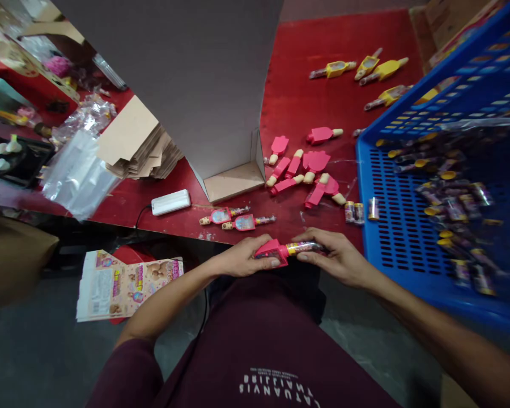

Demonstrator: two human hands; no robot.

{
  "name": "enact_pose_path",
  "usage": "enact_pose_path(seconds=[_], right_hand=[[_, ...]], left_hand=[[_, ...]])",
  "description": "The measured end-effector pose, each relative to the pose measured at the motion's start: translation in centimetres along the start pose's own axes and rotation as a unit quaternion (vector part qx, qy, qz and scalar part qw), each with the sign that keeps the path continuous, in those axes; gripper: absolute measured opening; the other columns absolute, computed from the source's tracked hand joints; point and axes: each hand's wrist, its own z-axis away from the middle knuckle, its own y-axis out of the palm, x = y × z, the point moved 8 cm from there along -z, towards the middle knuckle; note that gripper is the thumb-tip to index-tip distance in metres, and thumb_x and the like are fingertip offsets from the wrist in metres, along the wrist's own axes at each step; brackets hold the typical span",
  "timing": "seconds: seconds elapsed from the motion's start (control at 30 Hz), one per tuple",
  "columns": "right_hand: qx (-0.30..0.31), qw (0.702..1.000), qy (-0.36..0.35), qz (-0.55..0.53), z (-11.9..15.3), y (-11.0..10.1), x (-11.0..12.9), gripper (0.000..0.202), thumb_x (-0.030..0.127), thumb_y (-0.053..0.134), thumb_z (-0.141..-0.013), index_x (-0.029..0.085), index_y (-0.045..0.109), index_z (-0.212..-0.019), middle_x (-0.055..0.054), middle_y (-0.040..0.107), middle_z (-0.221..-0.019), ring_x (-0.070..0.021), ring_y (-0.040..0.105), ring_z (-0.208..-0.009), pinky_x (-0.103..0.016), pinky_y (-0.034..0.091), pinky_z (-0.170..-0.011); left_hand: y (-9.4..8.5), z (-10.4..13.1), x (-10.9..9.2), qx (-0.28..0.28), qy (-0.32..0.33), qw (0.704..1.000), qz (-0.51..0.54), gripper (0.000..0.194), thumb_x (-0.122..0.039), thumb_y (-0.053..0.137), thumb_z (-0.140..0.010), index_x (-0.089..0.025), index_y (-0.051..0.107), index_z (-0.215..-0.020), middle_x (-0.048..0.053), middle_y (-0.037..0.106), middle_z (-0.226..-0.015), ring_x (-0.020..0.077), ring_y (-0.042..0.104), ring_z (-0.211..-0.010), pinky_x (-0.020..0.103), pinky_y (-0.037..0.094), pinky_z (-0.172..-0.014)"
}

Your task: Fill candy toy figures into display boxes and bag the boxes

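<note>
Just off the table's front edge, my left hand (241, 258) is closed around a pink plastic toy piece (276, 250). My right hand (338, 256) grips a clear tube with a printed label (302, 247) by its far end. The tube's near end meets the pink piece; whether it is seated inside I cannot tell. Two pink pieces with tubes attached (243, 222) lie on the red table in front of my left hand. Beyond my hands is a loose group of pink pieces with cream tips (317, 161). Several short labelled tubes (358, 213) stand or lie by the basket.
A blue basket (368, 187) with many tubes stands at the right. Yellow pieces with tubes (386, 69) lie farther back. A tall grey carton (182, 73) rises in the middle. At left are a white power bank (170, 202), stacked cardboard (130, 136) and clear bags (79, 175).
</note>
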Motion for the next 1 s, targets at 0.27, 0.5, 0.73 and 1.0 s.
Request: enact_pose_path(seconds=[0.27,0.5,0.73,1.0], right_hand=[[-0.021,0.997,-0.071,0.021,2.6,0.9,1.2,0.018,0.030,0.061,-0.091,0.020,0.066,-0.105,-0.006,0.069,-0.088,-0.0164,0.066,-0.078,-0.027,0.053,-0.069],[-0.032,0.994,-0.088,0.047,4.4,1.4,1.7,0.021,0.027,0.058,-0.093,0.019,0.063,-0.112,-0.007,0.068,-0.088,-0.0159,0.065,-0.075,-0.027,0.052,-0.064],[-0.028,0.997,-0.051,0.043,4.7,1.2,0.8,0.020,0.029,0.057,-0.094,0.017,0.065,-0.108,-0.007,0.069,-0.086,-0.0156,0.066,-0.074,-0.026,0.052,-0.065],[-0.004,0.999,0.047,-0.015,5.0,2.0,-0.7,0.020,0.035,0.060,-0.091,0.019,0.069,-0.099,-0.004,0.074,-0.087,-0.0146,0.069,-0.074,-0.023,0.051,-0.066]], left_hand=[[1.5,0.1,-0.7,0.032,0.024,0.999,-0.006,0.030,-0.048,0.056,-0.089,-0.018,0.048,-0.088,-0.004,0.047,-0.073,0.0101,0.044,-0.064,0.023,0.032,-0.060],[2.7,-0.2,-0.2,0.111,-0.001,0.993,0.047,0.032,-0.049,0.056,-0.089,-0.017,0.049,-0.088,-0.004,0.046,-0.077,0.0107,0.042,-0.069,0.023,0.034,-0.063],[4.1,-0.8,0.8,0.140,-0.037,0.979,0.143,0.037,-0.052,0.060,-0.085,-0.016,0.051,-0.089,-0.003,0.045,-0.080,0.0111,0.042,-0.072,0.023,0.036,-0.066],[5.1,-0.4,1.6,0.161,-0.062,0.968,0.184,0.040,-0.054,0.062,-0.083,-0.016,0.052,-0.091,-0.002,0.048,-0.080,0.0114,0.043,-0.071,0.024,0.037,-0.066]])
